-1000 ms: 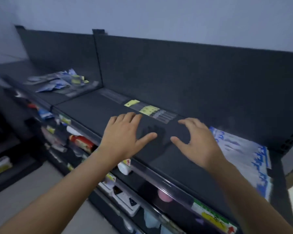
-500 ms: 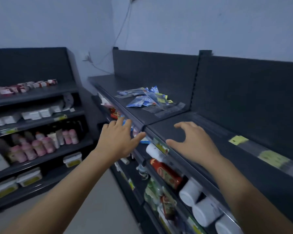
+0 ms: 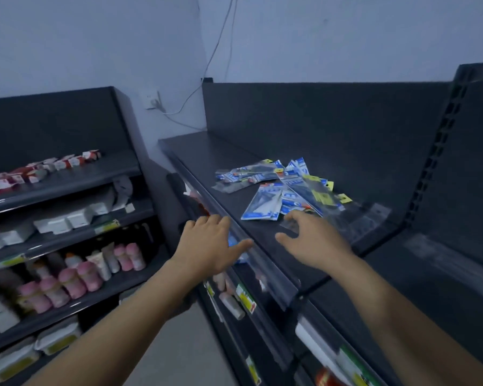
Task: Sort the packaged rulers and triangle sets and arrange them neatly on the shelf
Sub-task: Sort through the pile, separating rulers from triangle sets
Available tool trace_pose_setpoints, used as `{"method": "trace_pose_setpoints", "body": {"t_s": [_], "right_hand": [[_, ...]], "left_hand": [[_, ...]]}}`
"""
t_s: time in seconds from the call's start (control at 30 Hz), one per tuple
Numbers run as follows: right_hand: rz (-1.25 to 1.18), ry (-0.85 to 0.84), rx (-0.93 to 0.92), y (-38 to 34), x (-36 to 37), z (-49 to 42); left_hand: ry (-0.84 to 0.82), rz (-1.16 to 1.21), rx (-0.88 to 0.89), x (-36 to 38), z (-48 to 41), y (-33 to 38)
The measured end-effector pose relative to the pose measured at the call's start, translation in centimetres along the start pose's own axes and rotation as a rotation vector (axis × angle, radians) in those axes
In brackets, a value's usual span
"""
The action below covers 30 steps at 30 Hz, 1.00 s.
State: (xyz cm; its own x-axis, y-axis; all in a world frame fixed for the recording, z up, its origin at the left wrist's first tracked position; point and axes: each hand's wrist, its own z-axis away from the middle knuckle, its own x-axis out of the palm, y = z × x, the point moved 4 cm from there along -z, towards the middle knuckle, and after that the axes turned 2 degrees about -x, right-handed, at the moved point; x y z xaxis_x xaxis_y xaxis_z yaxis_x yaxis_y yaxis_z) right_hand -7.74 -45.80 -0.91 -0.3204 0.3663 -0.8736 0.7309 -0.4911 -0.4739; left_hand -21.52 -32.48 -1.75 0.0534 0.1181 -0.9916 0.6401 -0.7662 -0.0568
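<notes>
Dim shop aisle, with a loose heap of blue-and-clear plastic ruler and triangle-set packets [image 3: 285, 188] on a dark grey metal top shelf [image 3: 207, 151], left hand [image 3: 209, 246] spread over its front edge, right hand [image 3: 315, 240] spread just beside the heap, both holding nothing.

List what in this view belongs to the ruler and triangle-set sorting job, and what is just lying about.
Job: heap of packaged rulers and triangle sets; the top shelf under it; left hand and right hand, both holding nothing.

Lying about: pink bottles, red-and-white boxes and white packs at left; wall socket.
</notes>
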Motion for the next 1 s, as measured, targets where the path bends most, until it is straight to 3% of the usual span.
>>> {"method": "trace_pose_setpoints", "body": {"t_s": [0.17, 0.43, 0.73, 0.83, 1.0], "right_hand": [[-0.006, 0.053, 0.13, 0.8, 1.4, -10.5], [0.17, -0.053, 0.341, 0.6, 5.6, -20.1], [0.237, -0.11, 0.706, -0.4, 6.0, -22.6], [0.171, -0.05, 0.86, -1.2, 6.3, -22.4], [0.051, 0.225, 0.974, -1.6, 7.6, -21.1]], "left_hand": [[-0.047, -0.032, 0.021, 1.1, -10.6, -1.5], [-0.06, 0.015, 0.116, 4.6, -22.6, -3.4], [-0.099, 0.403, 0.34, 7.5, -32.3, -4.6], [-0.264, 0.554, 0.316, 8.1, -34.2, -5.5], [-0.402, 0.684, 0.388, 8.6, -35.5, -6.2]]}}
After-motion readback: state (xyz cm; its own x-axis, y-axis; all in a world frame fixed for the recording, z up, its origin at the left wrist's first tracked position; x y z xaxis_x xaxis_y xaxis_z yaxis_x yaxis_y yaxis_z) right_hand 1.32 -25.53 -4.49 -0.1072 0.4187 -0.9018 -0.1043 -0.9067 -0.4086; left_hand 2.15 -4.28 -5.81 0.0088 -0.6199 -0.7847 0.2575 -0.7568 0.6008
